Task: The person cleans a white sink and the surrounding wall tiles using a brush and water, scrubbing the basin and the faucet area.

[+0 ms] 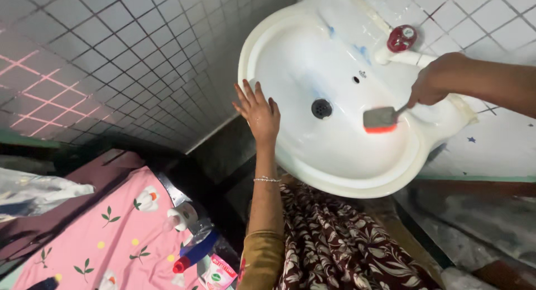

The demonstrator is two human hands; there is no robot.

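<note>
The right hand (432,88) is closed around the thin handle of a scrubbing brush (380,120), whose grey back and orange bristle edge lie flat against the inner wall of the white wash basin (301,72), just right of the dark drain (321,108) and below the red-capped tap (402,38). The left hand (258,112) is spread open, fingers apart, with the palm pressed on the basin's left rim; it holds nothing and only steadies the body. To scrub well from here, the bristles should probably stay fully seated on the curved wall, worked in short overlapping strokes toward the drain, with pressure coming from the wrist so the slim handle does not twist in a wet grip. The open palm looks wet, so it could slip on the glazed rim; planting it squarely seems wise. Near left, below the basin, bottles (190,226) lie beside a pink flowered cloth (100,234), well apart from both hands.
</note>
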